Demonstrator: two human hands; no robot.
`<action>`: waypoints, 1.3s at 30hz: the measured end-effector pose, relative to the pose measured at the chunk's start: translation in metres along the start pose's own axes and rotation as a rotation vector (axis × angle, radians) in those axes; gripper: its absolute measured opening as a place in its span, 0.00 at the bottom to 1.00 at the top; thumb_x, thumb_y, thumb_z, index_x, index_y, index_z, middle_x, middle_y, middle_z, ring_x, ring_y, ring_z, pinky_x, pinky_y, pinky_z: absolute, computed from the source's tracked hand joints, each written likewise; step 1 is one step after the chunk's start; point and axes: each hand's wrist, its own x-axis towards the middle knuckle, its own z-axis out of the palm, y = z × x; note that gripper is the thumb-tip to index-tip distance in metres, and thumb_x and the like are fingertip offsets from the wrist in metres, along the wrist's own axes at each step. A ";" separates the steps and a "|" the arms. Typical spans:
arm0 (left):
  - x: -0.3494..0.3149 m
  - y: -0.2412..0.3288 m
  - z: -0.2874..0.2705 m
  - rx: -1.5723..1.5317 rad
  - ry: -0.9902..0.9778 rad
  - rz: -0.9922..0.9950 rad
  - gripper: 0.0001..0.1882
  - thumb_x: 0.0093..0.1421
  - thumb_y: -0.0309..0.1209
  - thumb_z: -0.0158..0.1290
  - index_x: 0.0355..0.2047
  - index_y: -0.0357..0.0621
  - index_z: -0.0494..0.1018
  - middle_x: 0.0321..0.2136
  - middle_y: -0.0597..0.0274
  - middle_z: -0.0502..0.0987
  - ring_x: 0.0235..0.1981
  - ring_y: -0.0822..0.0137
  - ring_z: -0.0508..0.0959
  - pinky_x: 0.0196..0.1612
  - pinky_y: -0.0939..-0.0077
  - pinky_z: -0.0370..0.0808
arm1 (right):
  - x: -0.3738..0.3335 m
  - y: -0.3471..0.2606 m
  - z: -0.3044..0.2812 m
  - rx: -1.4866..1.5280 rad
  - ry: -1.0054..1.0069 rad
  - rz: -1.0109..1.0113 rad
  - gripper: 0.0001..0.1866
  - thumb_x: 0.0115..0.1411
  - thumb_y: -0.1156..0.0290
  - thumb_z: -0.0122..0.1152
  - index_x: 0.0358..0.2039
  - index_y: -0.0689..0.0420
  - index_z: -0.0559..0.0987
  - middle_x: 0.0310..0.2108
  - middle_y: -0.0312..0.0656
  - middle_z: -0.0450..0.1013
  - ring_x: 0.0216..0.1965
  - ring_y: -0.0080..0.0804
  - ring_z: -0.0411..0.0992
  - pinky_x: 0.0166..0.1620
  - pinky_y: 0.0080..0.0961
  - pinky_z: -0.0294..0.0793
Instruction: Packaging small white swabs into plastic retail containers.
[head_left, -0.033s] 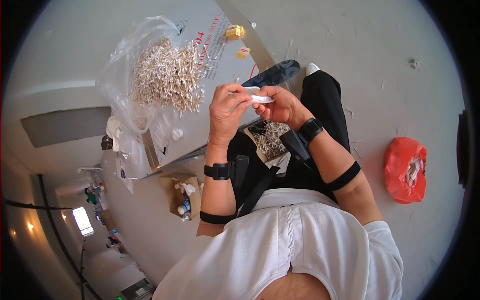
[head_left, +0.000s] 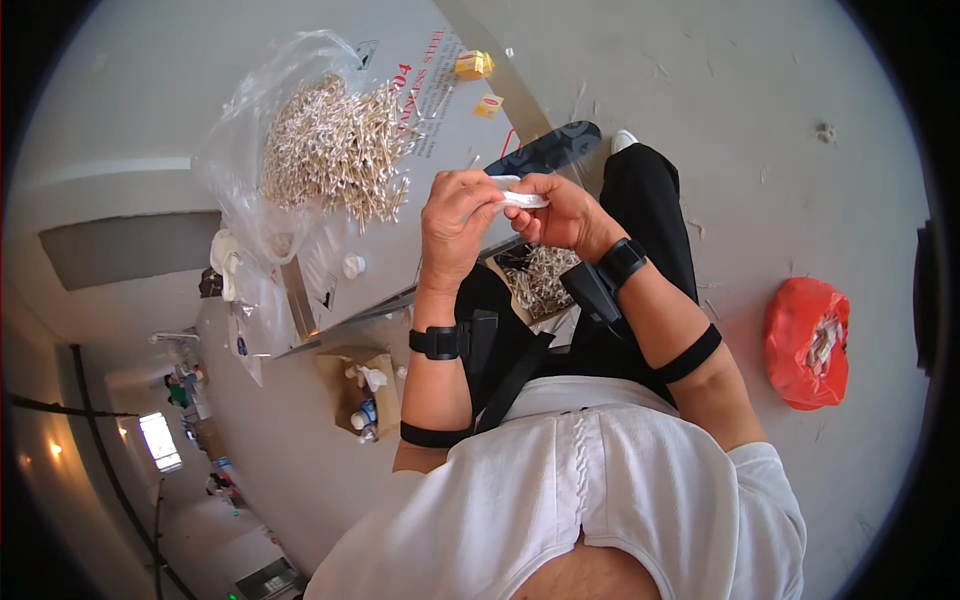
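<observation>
Near the upper middle of the frame both hands meet over the person's lap. The left hand (head_left: 455, 225) curls around one end of a small white strip (head_left: 522, 199), its fingers (head_left: 478, 195) bent and pressed onto it, while the right hand (head_left: 565, 215) pinches the other end between thumb and fingertips. Held this way, the strip is stretched across the gap between the two hands, raised close to the eyes and clear of the lap, which seems to suit fine work on something so small. What the strip is made of cannot be told; it looks like paper or thin plastic.

To the upper left, a clear plastic bag (head_left: 235, 180) lies open on a flat grey board (head_left: 440, 110) with a heap of pale thin sticks (head_left: 335, 150) spilling from it, just within reach of the left hand. A second, smaller clump of the same sticks (head_left: 545, 280) sits in a shallow box on the lap, directly below the hands, so that whatever drops from them would land there.

Both wrists carry black bands (head_left: 438, 342) and a black strap runs across the body. At the right of the frame a red plastic bag (head_left: 808, 345) rests on the floor (head_left: 780, 120), well apart from the hands. Two small yellow packets (head_left: 473, 65) lie near the board's upper edge.
</observation>
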 end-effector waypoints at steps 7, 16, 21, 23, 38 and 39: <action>-0.029 0.000 -0.015 -0.245 0.230 -0.152 0.03 0.52 0.20 0.54 0.27 0.38 0.71 0.26 0.65 0.75 0.26 0.75 0.71 0.32 0.82 0.69 | -0.032 0.033 0.041 -0.478 0.566 -0.345 0.21 0.61 0.53 0.50 0.38 0.61 0.74 0.29 0.42 0.74 0.23 0.24 0.69 0.30 0.19 0.69; -0.057 0.014 -0.038 -0.493 0.324 -0.314 0.03 0.56 0.23 0.53 0.29 0.34 0.72 0.25 0.69 0.73 0.26 0.82 0.70 0.32 0.87 0.68 | -0.029 0.070 0.075 -1.060 0.279 -0.866 0.04 0.53 0.77 0.61 0.31 0.61 0.81 0.26 0.31 0.75 0.30 0.14 0.68 0.36 0.14 0.65; -0.064 0.019 -0.044 -0.653 0.371 -0.321 0.04 0.56 0.23 0.53 0.29 0.33 0.73 0.22 0.69 0.73 0.24 0.83 0.69 0.29 0.87 0.68 | -0.023 0.084 0.081 -0.990 0.307 -0.924 0.03 0.52 0.76 0.62 0.27 0.61 0.81 0.23 0.30 0.73 0.28 0.15 0.67 0.34 0.14 0.64; -0.071 0.011 -0.047 -0.554 0.303 -0.336 0.04 0.56 0.23 0.53 0.29 0.33 0.74 0.21 0.69 0.73 0.23 0.82 0.69 0.27 0.87 0.67 | -0.024 0.086 0.082 -1.034 0.323 -0.904 0.03 0.51 0.77 0.62 0.27 0.61 0.81 0.23 0.30 0.73 0.27 0.15 0.66 0.33 0.14 0.63; -0.075 0.019 -0.049 -0.287 0.283 -0.215 0.03 0.53 0.21 0.51 0.23 0.35 0.71 0.17 0.75 0.69 0.19 0.86 0.64 0.22 0.88 0.62 | -0.025 0.084 0.102 -1.440 0.304 -0.873 0.06 0.51 0.74 0.59 0.25 0.64 0.78 0.25 0.32 0.73 0.28 0.16 0.67 0.34 0.16 0.66; -0.073 0.021 -0.048 -0.289 0.281 -0.216 0.03 0.53 0.21 0.51 0.23 0.35 0.71 0.17 0.75 0.69 0.19 0.86 0.64 0.22 0.88 0.62 | -0.023 0.082 0.104 -1.519 0.252 -0.874 0.06 0.50 0.74 0.59 0.25 0.65 0.78 0.25 0.33 0.73 0.28 0.17 0.67 0.33 0.17 0.66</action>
